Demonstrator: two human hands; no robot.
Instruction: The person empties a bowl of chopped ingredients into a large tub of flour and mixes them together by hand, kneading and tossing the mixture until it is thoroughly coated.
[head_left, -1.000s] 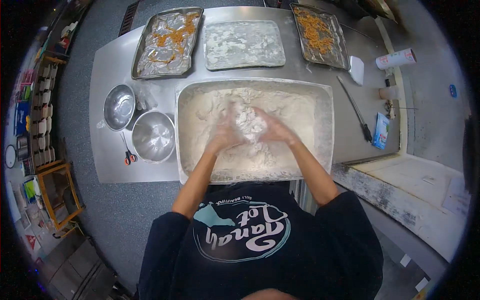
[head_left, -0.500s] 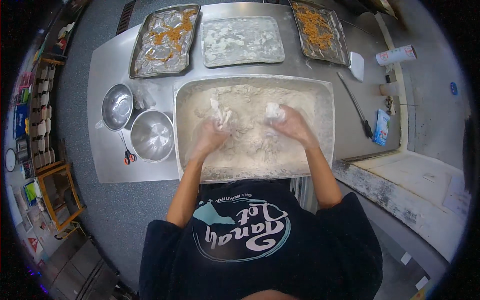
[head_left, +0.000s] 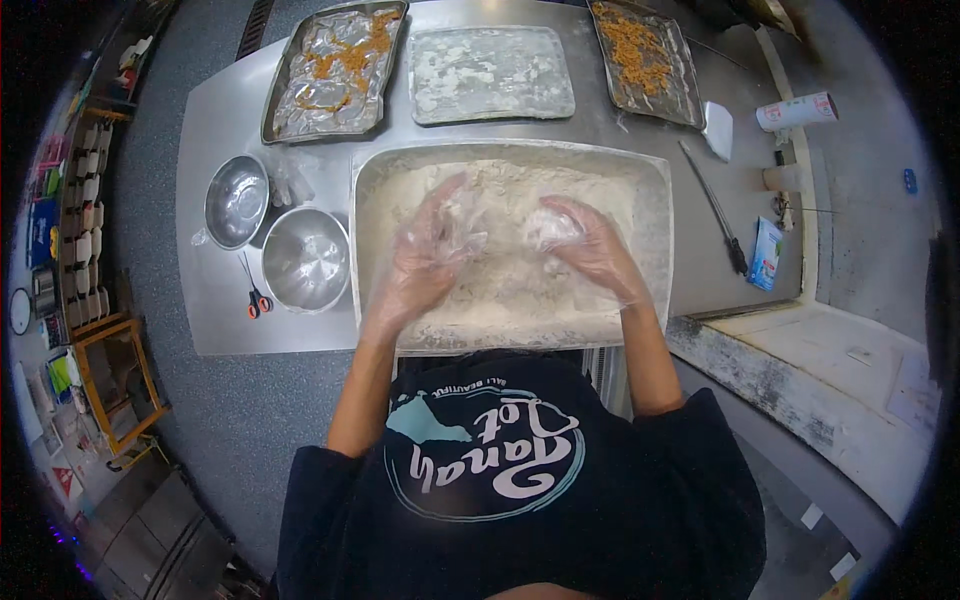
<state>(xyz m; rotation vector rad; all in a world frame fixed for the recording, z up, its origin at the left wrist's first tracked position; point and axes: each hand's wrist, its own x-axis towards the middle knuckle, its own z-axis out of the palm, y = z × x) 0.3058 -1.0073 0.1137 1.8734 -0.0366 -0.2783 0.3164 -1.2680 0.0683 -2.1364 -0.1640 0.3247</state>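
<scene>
Steel bench (head_left: 215,150): broad, grey, bearing all items below.

Large flour tray (head_left: 660,215): deep, rectangular, centre of bench at near edge; bed of pale flour (head_left: 500,290) spread wall to wall. Best worked low over the flour, well inside the walls, with spill kept off the bench.

Three baking sheets along far edge: foil-lined sheet (head_left: 335,70) far left with orange crumbs; floured flat sheet (head_left: 490,75) far centre; crumbed sheet (head_left: 645,60) far right.

Two steel bowls left of tray: larger bowl (head_left: 305,260) nearer; smaller bowl (head_left: 237,200) farther left.

Left hand (head_left: 430,250): clear plastic glove, fingers spread and half open over left-centre of flour; grip loose; contents, if any, impossible to tell.

Right hand (head_left: 590,250): clear glove, grip curled round a pale floured lump (head_left: 550,228), lump at fingertips, just above flour, right of centre. Advisable: light, even pressure, turning for full coating, excess shaken back into tray.

Long dark tool (head_left: 715,205): right of tray, apart.

Scissors (head_left: 255,295): near left, beside larger bowl.
</scene>
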